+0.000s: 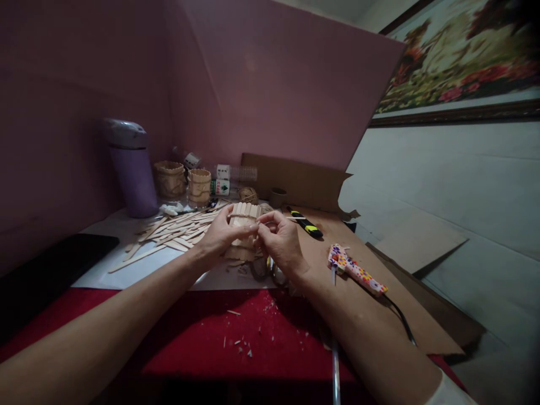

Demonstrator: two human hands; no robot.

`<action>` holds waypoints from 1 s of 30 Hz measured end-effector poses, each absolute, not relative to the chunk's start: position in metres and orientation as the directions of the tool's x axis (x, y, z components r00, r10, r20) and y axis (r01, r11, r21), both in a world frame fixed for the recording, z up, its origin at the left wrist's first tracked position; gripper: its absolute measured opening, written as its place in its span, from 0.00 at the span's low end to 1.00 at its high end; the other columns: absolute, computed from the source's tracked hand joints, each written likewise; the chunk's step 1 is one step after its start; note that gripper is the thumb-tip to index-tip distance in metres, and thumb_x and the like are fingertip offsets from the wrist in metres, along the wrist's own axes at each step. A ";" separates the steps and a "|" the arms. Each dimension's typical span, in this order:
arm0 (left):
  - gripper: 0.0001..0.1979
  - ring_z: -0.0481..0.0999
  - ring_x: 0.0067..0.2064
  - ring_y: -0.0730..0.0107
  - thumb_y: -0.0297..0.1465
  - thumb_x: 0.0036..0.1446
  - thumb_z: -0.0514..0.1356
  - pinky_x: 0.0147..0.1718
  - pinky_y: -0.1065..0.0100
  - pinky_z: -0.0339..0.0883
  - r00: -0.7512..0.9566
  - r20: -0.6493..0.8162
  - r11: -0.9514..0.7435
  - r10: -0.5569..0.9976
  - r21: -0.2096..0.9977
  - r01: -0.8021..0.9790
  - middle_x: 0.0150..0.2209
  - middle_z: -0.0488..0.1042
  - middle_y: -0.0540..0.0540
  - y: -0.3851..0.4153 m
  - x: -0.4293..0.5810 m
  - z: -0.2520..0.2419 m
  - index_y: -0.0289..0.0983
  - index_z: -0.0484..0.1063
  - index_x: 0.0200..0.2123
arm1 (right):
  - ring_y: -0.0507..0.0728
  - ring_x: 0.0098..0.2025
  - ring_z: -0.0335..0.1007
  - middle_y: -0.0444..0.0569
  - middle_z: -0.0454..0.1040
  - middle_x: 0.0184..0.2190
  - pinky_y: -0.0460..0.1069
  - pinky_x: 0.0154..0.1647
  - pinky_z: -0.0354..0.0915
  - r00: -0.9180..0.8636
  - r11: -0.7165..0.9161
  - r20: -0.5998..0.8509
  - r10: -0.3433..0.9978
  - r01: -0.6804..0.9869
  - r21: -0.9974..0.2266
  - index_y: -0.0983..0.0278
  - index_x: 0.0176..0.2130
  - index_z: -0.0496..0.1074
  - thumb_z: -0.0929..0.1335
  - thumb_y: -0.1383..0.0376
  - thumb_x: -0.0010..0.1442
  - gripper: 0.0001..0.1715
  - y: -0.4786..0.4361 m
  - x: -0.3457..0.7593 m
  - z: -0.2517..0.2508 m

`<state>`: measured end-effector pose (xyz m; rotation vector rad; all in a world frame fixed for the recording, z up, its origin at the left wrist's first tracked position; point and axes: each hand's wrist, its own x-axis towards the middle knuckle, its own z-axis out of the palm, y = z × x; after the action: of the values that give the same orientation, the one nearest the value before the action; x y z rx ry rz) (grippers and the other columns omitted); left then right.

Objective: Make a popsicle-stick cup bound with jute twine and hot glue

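My left hand point(220, 232) is wrapped round a small cup built from upright wooden sticks point(244, 216), holding it above the table. My right hand point(279, 239) pinches at the cup's right rim, and a thin stick or string juts out to the right of its fingers. Loose flat wooden sticks point(171, 235) lie spread on white paper point(126, 253) just left of my hands. Scissors point(264, 271) lie partly hidden under my right wrist.
A flower-patterned glue gun point(356, 270) with its cord lies on brown cardboard point(379, 304) to the right. A yellow-black cutter point(307, 224), twine ball point(248, 195), two finished stick cups point(183, 181), a purple flask point(133, 169) and a black tablet point(46, 270) surround the work spot.
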<state>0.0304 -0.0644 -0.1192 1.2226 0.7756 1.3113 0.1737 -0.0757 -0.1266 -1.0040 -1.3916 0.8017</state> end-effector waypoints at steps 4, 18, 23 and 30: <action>0.35 0.77 0.37 0.62 0.34 0.34 0.75 0.34 0.65 0.72 0.123 0.229 -0.195 0.966 0.951 -0.240 0.41 0.76 0.43 -0.065 0.031 -0.119 0.35 0.67 0.47 | 0.52 0.20 0.69 0.40 0.71 0.19 0.44 0.19 0.62 0.053 0.462 0.478 0.877 0.187 -0.867 0.60 0.31 0.69 0.67 0.63 0.51 0.04 -0.074 0.174 -0.129; 0.33 0.75 0.38 0.63 0.36 0.36 0.72 0.34 0.66 0.70 0.128 0.231 -0.200 0.964 0.956 -0.215 0.40 0.75 0.44 -0.064 0.032 -0.121 0.35 0.67 0.48 | 0.51 0.23 0.65 0.42 0.70 0.21 0.46 0.22 0.60 0.021 0.488 0.502 0.865 0.200 -0.849 0.61 0.29 0.69 0.69 0.58 0.53 0.09 -0.072 0.176 -0.127; 0.35 0.75 0.40 0.62 0.34 0.34 0.73 0.37 0.65 0.69 0.074 0.236 -0.220 0.969 0.959 -0.181 0.41 0.76 0.44 -0.061 0.031 -0.121 0.34 0.67 0.48 | 0.51 0.22 0.65 0.41 0.69 0.21 0.46 0.21 0.60 0.023 0.500 0.514 0.857 0.196 -0.843 0.61 0.28 0.68 0.69 0.57 0.52 0.10 -0.069 0.175 -0.129; 0.28 0.74 0.32 0.67 0.32 0.38 0.70 0.30 0.66 0.70 0.099 0.147 -0.113 0.984 0.951 -0.288 0.35 0.74 0.49 -0.063 0.031 -0.123 0.37 0.67 0.45 | 0.51 0.23 0.66 0.41 0.70 0.22 0.46 0.25 0.62 -0.011 0.536 0.544 0.839 0.192 -0.822 0.62 0.31 0.69 0.68 0.56 0.57 0.11 -0.075 0.175 -0.127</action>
<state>0.0308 -0.0626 -0.1229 1.1425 0.8461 1.3358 0.1751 -0.0755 -0.1273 -0.9196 -1.5282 0.6474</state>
